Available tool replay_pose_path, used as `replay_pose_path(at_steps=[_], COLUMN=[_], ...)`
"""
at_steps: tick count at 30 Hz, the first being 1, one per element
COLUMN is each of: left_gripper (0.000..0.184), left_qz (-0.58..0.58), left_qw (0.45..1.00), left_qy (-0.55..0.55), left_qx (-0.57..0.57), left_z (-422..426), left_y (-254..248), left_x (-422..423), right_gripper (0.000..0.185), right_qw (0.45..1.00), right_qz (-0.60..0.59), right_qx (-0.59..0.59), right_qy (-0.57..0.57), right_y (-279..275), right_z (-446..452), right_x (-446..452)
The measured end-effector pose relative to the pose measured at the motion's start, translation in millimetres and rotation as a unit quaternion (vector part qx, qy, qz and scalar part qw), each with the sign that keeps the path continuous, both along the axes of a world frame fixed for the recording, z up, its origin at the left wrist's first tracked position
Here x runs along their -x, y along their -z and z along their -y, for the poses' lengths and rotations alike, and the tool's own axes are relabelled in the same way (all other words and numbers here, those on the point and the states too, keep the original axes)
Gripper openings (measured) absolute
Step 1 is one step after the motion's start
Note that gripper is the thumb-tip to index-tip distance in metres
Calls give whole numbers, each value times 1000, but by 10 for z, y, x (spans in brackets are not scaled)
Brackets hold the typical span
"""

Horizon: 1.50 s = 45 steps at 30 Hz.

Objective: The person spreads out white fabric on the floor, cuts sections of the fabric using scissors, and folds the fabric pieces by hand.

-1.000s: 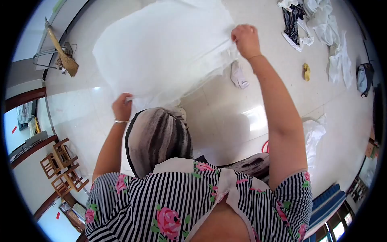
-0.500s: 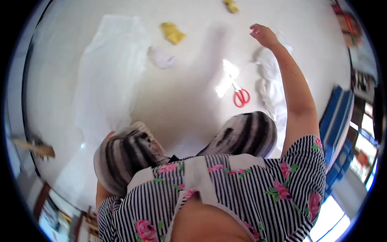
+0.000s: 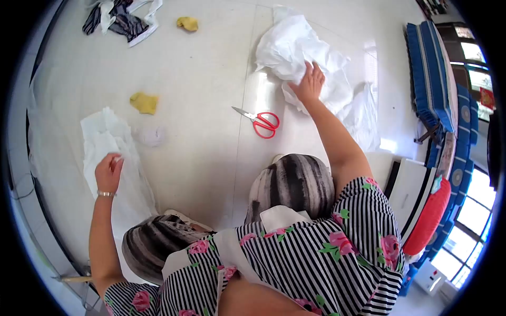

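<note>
A long white cloth (image 3: 103, 134) lies on the floor at the left, and my left hand (image 3: 109, 171) is over it with fingers pinched on the fabric. At the upper right, my right hand (image 3: 310, 84) rests on a crumpled white bundle (image 3: 290, 45), its fingers spread. Red-handled scissors (image 3: 263, 122) lie on the floor between my hands, blades partly apart and pointing left. Near the left cloth are a yellow sock (image 3: 144, 103) and a pale sock-like piece (image 3: 152, 136). Another white sheet (image 3: 363, 118) lies right of the bundle.
Another yellow piece (image 3: 187, 23) lies farther off, beside dark striped clothing (image 3: 126, 23) at the upper left. Blue cushions (image 3: 429, 73) and a white drawer unit (image 3: 408, 192) with a red cushion (image 3: 429, 218) stand at the right. My knees are below.
The view has swung right. The white cloth, earlier spread between both hands, now lies at the left. My right hand has let go of it and reached the bundle at the right.
</note>
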<state>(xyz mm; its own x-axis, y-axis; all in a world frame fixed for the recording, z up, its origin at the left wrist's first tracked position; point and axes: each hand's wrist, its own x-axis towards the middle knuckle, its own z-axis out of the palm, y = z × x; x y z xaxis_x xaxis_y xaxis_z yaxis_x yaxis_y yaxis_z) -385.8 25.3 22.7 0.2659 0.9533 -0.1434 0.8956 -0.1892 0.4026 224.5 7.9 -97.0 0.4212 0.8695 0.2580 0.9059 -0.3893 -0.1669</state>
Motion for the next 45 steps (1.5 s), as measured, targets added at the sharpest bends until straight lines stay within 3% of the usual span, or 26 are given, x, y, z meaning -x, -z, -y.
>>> replay_pose_path(at_steps=[2, 5, 7, 10, 11, 14, 16, 17, 20, 21, 24, 25, 28, 31, 34, 37, 40, 41, 43, 44, 45], left_gripper=[16, 24, 34, 56, 61, 71, 65, 62, 48, 44, 38, 38, 38, 33, 25, 26, 24, 22, 18, 16, 14], left_qz=[45, 45, 81, 188, 241, 382, 463, 501, 466, 452, 420, 414, 426, 397, 417, 406, 397, 357, 273, 297, 320], left_qw=[998, 993, 987, 957, 943, 906, 877, 859, 847, 854, 868, 867, 839, 831, 834, 851, 872, 904, 953, 952, 947], left_qy=[45, 107, 128, 72, 58, -14, 4, 14, 102, 107, 152, 188, 284, 318, 284, 232, 191, 167, 118, 55, -8], left_qx=[-9, 25, 56, 208, 222, 182, 127, 100, 235, 235, 218, 203, 185, 227, 225, 240, 213, 165, 66, 40, 14], left_z=[-328, -648, -781, -873, -886, -977, -1121, -1155, -1158, -1135, -929, -854, -629, -528, -438, -466, -475, -498, -566, -626, -663], left_y=[-7, -83, 10, 174, 146, -16, -145, -224, -572, -621, -730, -774, -898, -1131, -1149, -1222, -1072, -1036, -958, -858, -757], left_x=[-405, -1124, -1556, -2097, -2260, -2649, -2756, -2741, -2570, -2509, -2320, -2267, -2154, -2045, -1893, -1675, -1485, -1429, -1294, -1156, -1025], right_gripper=[53, 39, 33, 29, 29, 32, 39, 39, 41, 45, 53, 58, 59, 65, 62, 54, 43, 36, 29, 30, 31], right_qw=[997, 996, 975, 871, 816, 736, 647, 630, 584, 579, 598, 660, 738, 600, 357, 374, 394, 558, 756, 753, 794], right_qz=[48, -50, -213, -456, -532, -637, -731, -754, -786, -773, -769, -715, -573, -598, -719, -642, -693, -697, -607, -621, -558], right_qx=[59, 55, -6, -110, -143, -177, -159, -122, 57, 118, 55, 17, 51, 201, 390, 489, 405, 281, -51, -52, -154], right_qy=[-34, -40, -63, -145, -175, -146, -146, -141, -196, -232, -220, -230, -352, -492, -451, -457, -448, -353, -239, -212, -188], right_y=[159, 180, -251, -897, -1080, -1571, -1612, -1544, -1469, -1489, -1242, -1348, -1579, -1550, -1541, -1357, -1293, -1301, -1194, -1068, -838], right_z=[-261, -808, -1027, -1192, -1178, -1000, -840, -762, -517, -488, -690, -769, -1013, -1133, -1013, -1040, -1033, -974, -1067, -1235, -1426], right_x=[-130, -213, -25, 371, 507, 1051, 1351, 1458, 1574, 1546, 1152, 1134, 1233, 1636, 2029, 2076, 1991, 1988, 1846, 1497, 1162])
